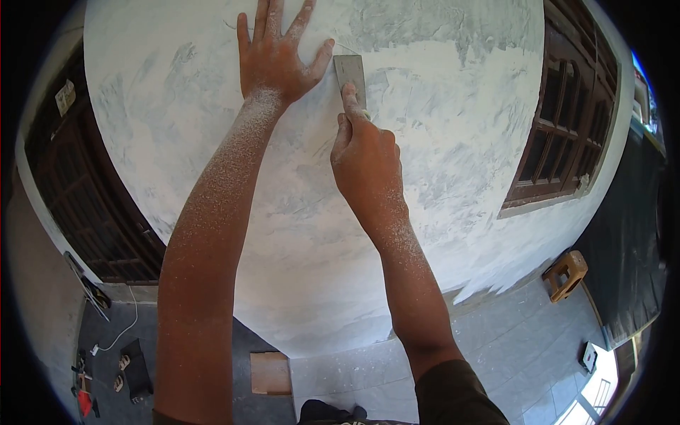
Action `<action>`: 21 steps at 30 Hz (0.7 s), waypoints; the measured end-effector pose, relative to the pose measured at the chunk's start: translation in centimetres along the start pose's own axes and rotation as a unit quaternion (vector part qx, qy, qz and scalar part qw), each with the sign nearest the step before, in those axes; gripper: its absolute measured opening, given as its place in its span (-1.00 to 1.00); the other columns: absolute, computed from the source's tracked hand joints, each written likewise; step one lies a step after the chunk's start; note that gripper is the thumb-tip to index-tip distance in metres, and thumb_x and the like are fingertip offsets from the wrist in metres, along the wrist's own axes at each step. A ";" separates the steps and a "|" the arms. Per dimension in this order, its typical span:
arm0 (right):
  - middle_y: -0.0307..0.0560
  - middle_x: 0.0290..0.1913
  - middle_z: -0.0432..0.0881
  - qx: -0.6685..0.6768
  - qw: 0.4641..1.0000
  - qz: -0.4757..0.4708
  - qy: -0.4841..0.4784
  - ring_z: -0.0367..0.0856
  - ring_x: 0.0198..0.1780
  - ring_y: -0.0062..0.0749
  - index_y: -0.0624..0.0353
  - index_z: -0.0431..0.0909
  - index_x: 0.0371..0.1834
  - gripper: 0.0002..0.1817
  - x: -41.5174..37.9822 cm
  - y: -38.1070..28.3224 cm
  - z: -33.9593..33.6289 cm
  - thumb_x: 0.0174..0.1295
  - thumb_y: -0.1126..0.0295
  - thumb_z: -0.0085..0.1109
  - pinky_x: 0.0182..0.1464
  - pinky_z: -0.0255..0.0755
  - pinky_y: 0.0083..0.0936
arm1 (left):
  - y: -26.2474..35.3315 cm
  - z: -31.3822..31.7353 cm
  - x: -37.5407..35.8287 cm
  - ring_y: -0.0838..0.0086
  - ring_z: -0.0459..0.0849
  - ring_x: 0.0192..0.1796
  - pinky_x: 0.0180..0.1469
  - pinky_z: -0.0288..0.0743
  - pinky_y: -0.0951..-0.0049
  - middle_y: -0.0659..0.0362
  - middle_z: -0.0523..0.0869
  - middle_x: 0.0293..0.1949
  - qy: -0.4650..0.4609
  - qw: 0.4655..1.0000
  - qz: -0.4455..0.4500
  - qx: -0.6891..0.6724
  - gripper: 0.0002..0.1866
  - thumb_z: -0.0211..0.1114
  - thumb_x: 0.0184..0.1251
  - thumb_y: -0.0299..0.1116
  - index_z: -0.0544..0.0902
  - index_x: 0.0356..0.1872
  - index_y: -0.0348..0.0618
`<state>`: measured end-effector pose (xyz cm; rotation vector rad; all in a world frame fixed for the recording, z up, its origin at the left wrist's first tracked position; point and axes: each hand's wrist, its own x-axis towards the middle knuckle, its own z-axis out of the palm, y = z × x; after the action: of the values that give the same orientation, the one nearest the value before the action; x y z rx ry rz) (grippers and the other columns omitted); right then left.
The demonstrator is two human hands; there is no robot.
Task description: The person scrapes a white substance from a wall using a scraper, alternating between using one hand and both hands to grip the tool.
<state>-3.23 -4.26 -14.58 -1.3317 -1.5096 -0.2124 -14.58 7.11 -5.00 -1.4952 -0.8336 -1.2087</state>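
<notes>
My left hand (275,62) lies flat against the white, patchily plastered wall (297,191), fingers spread and holding nothing. Just right of it, my right hand (368,149) is wrapped round a putty knife (349,73), with the index finger stretched along its flat metal blade. The blade's top end is against the wall, close to my left thumb. The handle is mostly hidden inside my right fist. Pale dust coats both wrists and forearms. Grey patches show through the white coat around the blade and higher up.
A dark wooden window (567,106) is on the right, a dark wooden door (92,191) on the left. A wooden stool (567,275) stands at the lower right. Below lie a brown board (270,373), a white cable (126,329), sandals (122,372) and tools (83,393).
</notes>
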 end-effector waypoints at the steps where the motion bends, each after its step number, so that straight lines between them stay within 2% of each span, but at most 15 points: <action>1: 0.20 -0.51 0.67 0.006 1.000 -0.004 0.011 0.74 -0.48 -0.07 0.28 0.34 0.43 -0.52 0.1 0.0 0.1 0.47 0.41 -0.05 -0.44 0.64 -0.22 | 0.0 0.1 0.1 0.14 -0.13 0.64 0.59 -0.33 -0.16 -0.07 -0.04 0.60 0.004 1.000 0.000 -0.010 -0.22 0.17 0.33 0.08 0.24 0.53 0.06; 5: 0.21 -0.51 0.68 0.013 1.000 -0.004 0.026 0.74 -0.48 -0.09 0.30 0.33 0.43 -0.52 1.7 -1.0 -0.5 0.46 0.42 -0.05 -0.43 0.64 -0.21 | -0.1 0.4 0.2 0.14 -0.12 0.64 0.59 -0.33 -0.14 -0.06 -0.04 0.60 0.005 1.000 0.005 0.008 -0.23 0.16 0.34 0.08 0.24 0.53 0.06; 11: 0.23 -0.50 0.68 0.021 1.000 0.011 0.009 0.75 -0.46 -0.02 0.34 0.33 0.42 -0.51 0.1 -0.7 0.5 0.45 0.44 -0.04 -0.41 0.64 -0.16 | 0.0 0.1 0.0 0.16 -0.13 0.64 0.60 -0.35 -0.12 -0.04 -0.05 0.61 -0.002 1.000 -0.002 0.006 -0.24 0.14 0.36 0.09 0.24 0.53 0.07; 16: 0.24 -0.49 0.68 0.030 0.998 -0.005 0.053 0.75 -0.45 -0.03 0.33 0.34 0.42 -0.52 1.5 -1.2 0.7 0.46 0.42 -0.05 -0.42 0.63 -0.15 | -0.1 0.2 0.0 0.18 -0.14 0.65 0.61 -0.36 -0.09 -0.02 -0.04 0.61 0.005 1.000 0.000 0.007 -0.27 0.13 0.37 0.06 0.25 0.53 0.09; 21: 0.26 -0.46 0.69 0.036 0.999 0.020 0.019 0.76 -0.42 0.02 0.34 0.36 0.40 -0.52 0.4 -1.1 0.6 0.44 0.44 -0.03 -0.41 0.64 -0.16 | -0.1 0.3 0.1 0.19 -0.15 0.65 0.61 -0.36 -0.09 -0.01 -0.05 0.61 0.006 1.000 -0.005 0.004 -0.25 0.14 0.35 0.06 0.22 0.54 0.11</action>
<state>-4.43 -3.97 -14.00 -1.2922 -1.4455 -0.1551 -14.53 7.44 -4.85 -1.4783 -0.8372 -1.2193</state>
